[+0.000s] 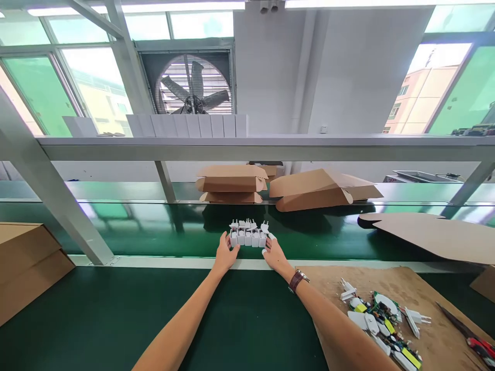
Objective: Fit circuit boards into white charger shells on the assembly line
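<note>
A tight row of several white plug chargers (248, 238), their prongs showing along the top, is squeezed between my two hands over the green conveyor belt (154, 242). My left hand (226, 253) presses on the row's left end, with the thumb at the near side. At the right end my right hand (275, 253) closes on the last charger; white coverings show on some of its fingertips. A watch with a dark strap (297, 280) is on my right wrist. Whether the row touches the belt, I cannot tell.
Opened charger parts and circuit boards (382, 324) lie on a brown cardboard sheet (325, 288) at right, beside red-handled pliers (477, 345). Cardboard boxes (232, 184) stand beyond the belt. A carton (31, 268) sits at left. A metal rail (270, 149) crosses above.
</note>
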Demonstrator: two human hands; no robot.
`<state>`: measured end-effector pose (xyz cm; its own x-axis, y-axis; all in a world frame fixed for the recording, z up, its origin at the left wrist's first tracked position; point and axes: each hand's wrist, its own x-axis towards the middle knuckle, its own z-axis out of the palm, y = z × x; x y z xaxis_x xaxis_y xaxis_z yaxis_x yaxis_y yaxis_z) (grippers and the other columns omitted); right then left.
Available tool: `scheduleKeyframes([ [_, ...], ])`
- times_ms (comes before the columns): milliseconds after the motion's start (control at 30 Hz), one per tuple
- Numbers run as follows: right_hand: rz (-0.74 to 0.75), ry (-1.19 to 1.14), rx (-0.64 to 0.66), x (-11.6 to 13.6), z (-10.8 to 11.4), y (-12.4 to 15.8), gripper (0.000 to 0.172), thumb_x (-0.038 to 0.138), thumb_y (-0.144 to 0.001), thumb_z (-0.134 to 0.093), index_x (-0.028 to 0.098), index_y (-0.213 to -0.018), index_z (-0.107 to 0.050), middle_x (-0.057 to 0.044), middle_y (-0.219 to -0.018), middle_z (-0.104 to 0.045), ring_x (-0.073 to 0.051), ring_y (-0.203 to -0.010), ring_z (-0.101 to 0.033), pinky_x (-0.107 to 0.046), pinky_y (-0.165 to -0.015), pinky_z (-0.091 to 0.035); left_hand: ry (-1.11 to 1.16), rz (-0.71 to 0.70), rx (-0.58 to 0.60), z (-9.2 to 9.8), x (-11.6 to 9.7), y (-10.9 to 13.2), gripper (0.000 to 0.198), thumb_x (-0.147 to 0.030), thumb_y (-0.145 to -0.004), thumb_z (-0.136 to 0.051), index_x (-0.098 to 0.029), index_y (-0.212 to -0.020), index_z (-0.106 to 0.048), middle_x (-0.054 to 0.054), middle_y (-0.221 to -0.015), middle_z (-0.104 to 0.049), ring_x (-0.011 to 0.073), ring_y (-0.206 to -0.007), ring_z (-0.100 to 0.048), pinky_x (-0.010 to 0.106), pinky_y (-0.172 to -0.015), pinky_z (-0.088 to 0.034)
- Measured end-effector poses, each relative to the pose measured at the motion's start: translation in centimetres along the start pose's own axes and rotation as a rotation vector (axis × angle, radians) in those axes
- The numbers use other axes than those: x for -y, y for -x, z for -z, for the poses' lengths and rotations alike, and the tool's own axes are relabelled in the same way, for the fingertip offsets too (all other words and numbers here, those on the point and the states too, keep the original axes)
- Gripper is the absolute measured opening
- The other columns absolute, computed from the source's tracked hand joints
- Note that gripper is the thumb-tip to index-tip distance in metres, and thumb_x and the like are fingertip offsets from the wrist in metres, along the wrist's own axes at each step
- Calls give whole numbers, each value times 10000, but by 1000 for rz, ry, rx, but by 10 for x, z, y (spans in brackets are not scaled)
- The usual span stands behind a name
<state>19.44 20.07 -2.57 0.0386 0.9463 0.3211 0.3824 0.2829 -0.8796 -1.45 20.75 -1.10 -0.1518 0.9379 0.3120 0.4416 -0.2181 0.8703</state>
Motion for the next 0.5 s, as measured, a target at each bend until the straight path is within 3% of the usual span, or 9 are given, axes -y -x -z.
scheduleKeyframes([
  [100,-50,30,7,2,3,9,572,144,-784,-566,147,-1354,-523,-220,-1358,-639,-318,-1272,-653,-553,-1041,-553,-6,-76,-20,1,5,9,577,-218,-898,-595,-167,-1441,-410,227,-1380,-597,344,-1291,-621,561,-1060,-522],
  [200,-50,61,30,12,12,36,507,177,-791,-576,144,-1297,-580,-215,-1311,-664,-331,-1240,-667,-582,-1025,-557,-11,-224,37,0,-4,36,428,-232,-938,-498,-172,-1362,-485,201,-1339,-585,346,-1263,-613,587,-1071,-495],
  [333,1,88,103,39,40,83,380,209,-794,-583,199,-1161,-683,-134,-1163,-737,-300,-1096,-723,-534,-958,-605,-7,-463,305,-10,-31,79,269,-217,-935,-512,-271,-1165,-641,88,-1103,-696,247,-953,-709,414,-871,-606],
  [500,40,282,142,99,102,141,313,259,-886,-557,234,-1137,-743,-103,-1123,-771,-275,-1034,-739,-462,-949,-603,-24,-633,555,-12,-57,103,76,-244,-842,-665,-294,-858,-720,46,-860,-741,253,-836,-721,359,-782,-598],
])
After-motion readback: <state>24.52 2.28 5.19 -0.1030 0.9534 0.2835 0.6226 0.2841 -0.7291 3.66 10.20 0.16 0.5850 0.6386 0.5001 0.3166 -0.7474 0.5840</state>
